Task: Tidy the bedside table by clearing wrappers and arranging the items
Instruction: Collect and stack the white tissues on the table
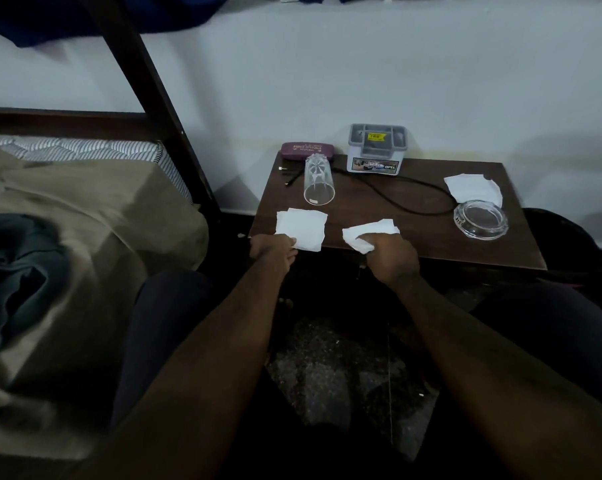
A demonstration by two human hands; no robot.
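Head view: hands (273, 245) (391, 252) grip tissues (301, 230) (369, 233); tumbler (318, 181) lies tipped near grey box (375, 150)

The person wears dark navy trousers (161, 323), with forearms (223, 341) and hands (273, 249) bare.

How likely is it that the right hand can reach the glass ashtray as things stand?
Probably yes: only bare table lies between the right hand and the glass ashtray, with the black cable farther back. But that hand grips a crumpled paper, so it needs freeing first.
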